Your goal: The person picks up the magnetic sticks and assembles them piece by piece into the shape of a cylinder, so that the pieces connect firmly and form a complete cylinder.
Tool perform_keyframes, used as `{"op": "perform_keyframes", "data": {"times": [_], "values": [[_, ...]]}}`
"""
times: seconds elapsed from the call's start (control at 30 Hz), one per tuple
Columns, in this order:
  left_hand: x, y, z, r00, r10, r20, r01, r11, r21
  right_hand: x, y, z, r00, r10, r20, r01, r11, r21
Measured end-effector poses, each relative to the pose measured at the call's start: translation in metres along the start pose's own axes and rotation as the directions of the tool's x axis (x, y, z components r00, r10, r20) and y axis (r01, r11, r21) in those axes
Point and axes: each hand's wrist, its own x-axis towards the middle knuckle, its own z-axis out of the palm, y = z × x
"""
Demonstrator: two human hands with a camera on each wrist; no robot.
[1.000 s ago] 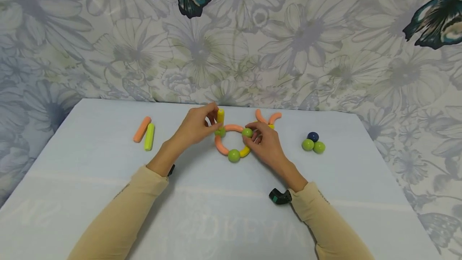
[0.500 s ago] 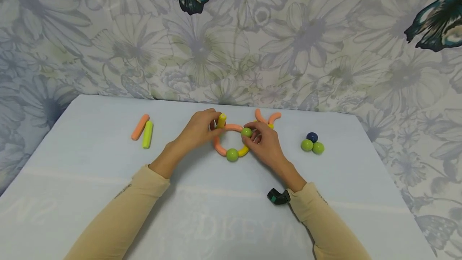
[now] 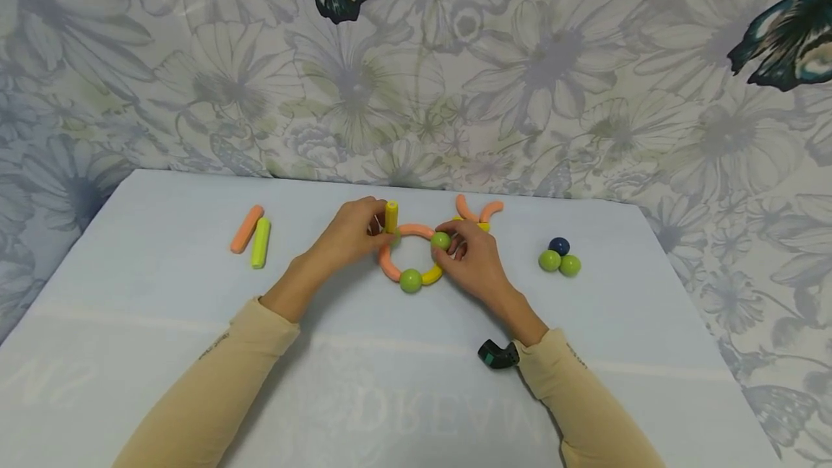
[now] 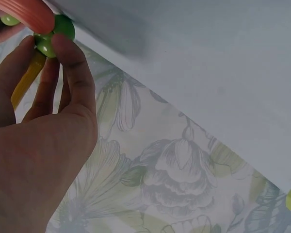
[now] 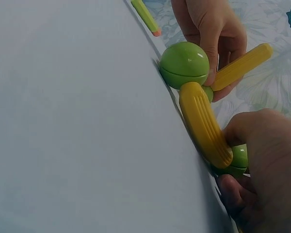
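Observation:
In the head view a ring of curved rods and green balls lies mid-table. Its parts include a salmon curved rod (image 3: 388, 264), a yellow curved rod (image 5: 203, 124) and a front green ball (image 3: 411, 280). My left hand (image 3: 351, 231) pinches the ring's left green ball (image 4: 47, 44) between thumb and fingers. From that ball a straight yellow rod (image 3: 391, 217) stands upright beside my fingers. My right hand (image 3: 477, 255) grips the ring's right green ball (image 3: 440, 240), its fingers curled round the side. My right hand partly hides that ball in the right wrist view.
Left of the ring lie an orange rod (image 3: 247, 230) and a lime rod (image 3: 261, 243). Two green balls and a dark blue ball (image 3: 559, 246) cluster at the right. Behind my right hand are salmon curved pieces (image 3: 492, 209) with yellow parts. A patterned wall borders the table's back edge.
The yellow rod leaned slightly half a second ago and is upright again now. My left hand has come down a little beside it. My right hand keeps its grip on the ball.

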Motion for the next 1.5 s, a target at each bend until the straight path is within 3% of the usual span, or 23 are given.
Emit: {"op": "perform_keyframes", "data": {"times": [0.4, 0.7, 0.87, 1.0, 1.13, 1.23, 1.37, 1.5], "values": [[-0.001, -0.002, -0.003, 0.997, -0.010, 0.074, 0.013, 0.999, -0.033, 0.000, -0.003, -0.003, 1.000, -0.022, -0.017, 0.022, 1.000, 0.007], [-0.001, -0.001, -0.014, 0.996, -0.062, 0.058, 0.063, 0.998, -0.021, 0.001, -0.008, -0.006, 0.999, 0.009, -0.044, -0.011, 0.999, -0.031], [-0.006, -0.006, -0.032, 0.994, -0.110, 0.015, 0.109, 0.993, 0.053, 0.000, -0.010, -0.005, 0.997, 0.051, -0.056, -0.054, 0.997, -0.051], [-0.012, -0.017, -0.061, 0.985, -0.167, -0.044, 0.171, 0.980, 0.106, 0.000, -0.011, -0.005, 0.996, 0.069, -0.060, -0.072, 0.996, -0.047], [-0.024, -0.032, -0.093, 0.965, -0.245, -0.095, 0.256, 0.958, 0.132, 0.001, -0.013, -0.004, 0.994, 0.097, -0.059, -0.100, 0.994, -0.054], [-0.033, -0.047, -0.115, 0.941, -0.327, -0.085, 0.337, 0.926, 0.169, 0.001, -0.015, -0.005, 0.992, 0.110, -0.065, -0.115, 0.990, -0.080], [-0.049, -0.067, -0.139, 0.894, -0.447, -0.006, 0.437, 0.870, 0.230, 0.000, -0.018, -0.005, 0.991, 0.113, -0.076, -0.122, 0.985, -0.122], [-0.062, -0.081, -0.154, 0.834, -0.549, 0.048, 0.521, 0.814, 0.256, -0.003, -0.022, -0.007, 0.986, 0.143, -0.088, -0.155, 0.976, -0.152]]}}
